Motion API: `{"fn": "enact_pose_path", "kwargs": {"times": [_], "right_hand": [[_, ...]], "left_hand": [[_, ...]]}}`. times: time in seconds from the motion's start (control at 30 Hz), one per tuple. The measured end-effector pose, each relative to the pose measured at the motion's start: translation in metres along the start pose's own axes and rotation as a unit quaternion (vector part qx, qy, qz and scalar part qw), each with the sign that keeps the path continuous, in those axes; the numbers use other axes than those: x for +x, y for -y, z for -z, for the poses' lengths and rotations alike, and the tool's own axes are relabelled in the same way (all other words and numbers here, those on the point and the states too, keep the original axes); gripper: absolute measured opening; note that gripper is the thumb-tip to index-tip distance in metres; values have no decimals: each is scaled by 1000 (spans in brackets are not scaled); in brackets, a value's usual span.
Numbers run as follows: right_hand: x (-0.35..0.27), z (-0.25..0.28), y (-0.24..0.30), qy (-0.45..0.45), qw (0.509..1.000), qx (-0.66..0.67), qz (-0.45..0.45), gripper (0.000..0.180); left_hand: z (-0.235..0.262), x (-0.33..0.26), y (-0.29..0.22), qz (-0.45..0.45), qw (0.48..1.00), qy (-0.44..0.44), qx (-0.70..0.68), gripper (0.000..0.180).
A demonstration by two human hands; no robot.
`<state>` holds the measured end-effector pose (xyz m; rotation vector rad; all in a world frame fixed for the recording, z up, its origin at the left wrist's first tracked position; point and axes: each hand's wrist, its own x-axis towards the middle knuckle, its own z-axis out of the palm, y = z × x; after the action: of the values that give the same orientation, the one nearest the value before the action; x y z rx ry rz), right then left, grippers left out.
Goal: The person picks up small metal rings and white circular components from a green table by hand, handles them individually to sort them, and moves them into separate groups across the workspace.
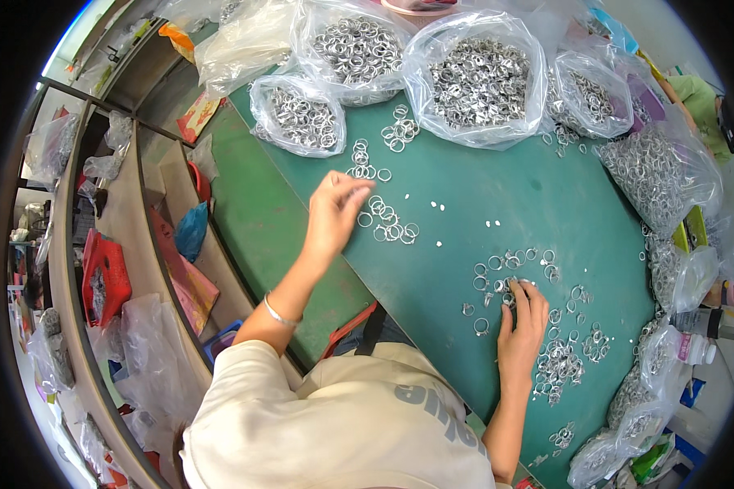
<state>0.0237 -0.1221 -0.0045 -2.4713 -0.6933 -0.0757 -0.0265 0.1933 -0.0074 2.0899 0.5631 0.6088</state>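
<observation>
Head view: small silver metal rings (387, 226) on green table (481, 187) pinched by left hand (332, 216) fingers; right hand (522, 326) fingers spread flat, nothing gripped. Rings best picked singly.

Both hands reach forward, left (332, 213) fingers pinched, right (523, 324) flat.

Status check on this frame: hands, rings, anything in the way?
Left hand fingertips on loose metal rings. Right hand flat on the green table, fingertips at scattered rings. Bags of rings line the far edge, apart from both hands.
</observation>
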Motion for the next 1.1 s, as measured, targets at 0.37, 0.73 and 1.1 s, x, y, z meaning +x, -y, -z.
{"fn": "enact_pose_path", "kwargs": {"times": [0.37,0.73,1.1], "right_hand": [[-15,23,-4,15,999,22,19,24],[-87,60,-34,-47,991,-14,-127,47],[-78,26,-35,-208,962,-15,-177,42]], "left_hand": [[-12,2,2,-88,985,134,60,13],[-34,-33,-61,-167,967,188,50,27],[-127,-82,-94,-244,894,370,65,50]]}}
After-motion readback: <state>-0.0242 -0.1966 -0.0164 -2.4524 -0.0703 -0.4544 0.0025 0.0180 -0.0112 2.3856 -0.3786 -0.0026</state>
